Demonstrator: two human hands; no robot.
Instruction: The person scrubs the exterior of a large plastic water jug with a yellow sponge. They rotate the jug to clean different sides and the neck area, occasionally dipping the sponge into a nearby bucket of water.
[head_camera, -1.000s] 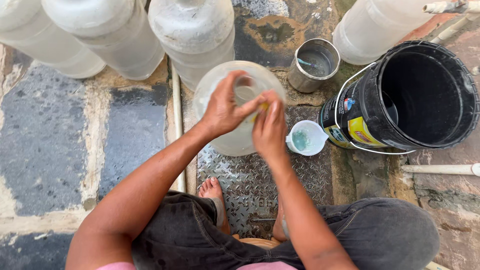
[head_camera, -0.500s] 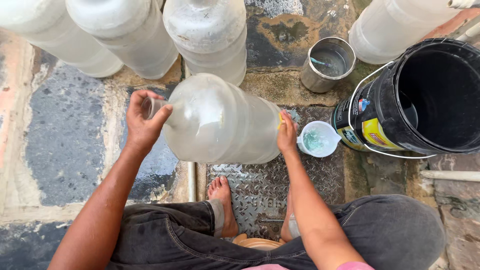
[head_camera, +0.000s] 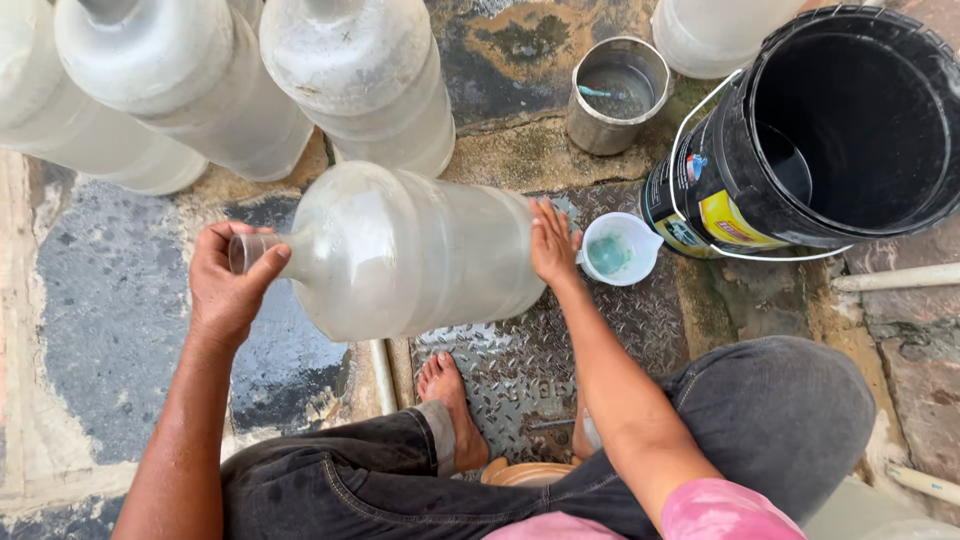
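Note:
A large clear plastic water jug (head_camera: 410, 250) lies on its side in front of me, neck pointing left. My left hand (head_camera: 228, 285) grips its neck near the mouth. My right hand (head_camera: 552, 243) presses flat against the jug's base end. A little water sits inside the jug. Right beside my right hand stands a small white cup (head_camera: 618, 250) with bluish-green liquid in it. My bare foot (head_camera: 452, 400) rests on a metal tread plate (head_camera: 600, 330) below the jug.
Three more big clear jugs (head_camera: 360, 80) stand upright at the back left, another (head_camera: 715, 30) at the back. A steel pot (head_camera: 615, 95) with water and a black bucket (head_camera: 850, 130) stand at the right. A white pipe (head_camera: 900, 278) lies at the far right.
The jug was upright with both hands on its top. It has been tipped onto its side, my left hand moving to the neck and my right hand to the base.

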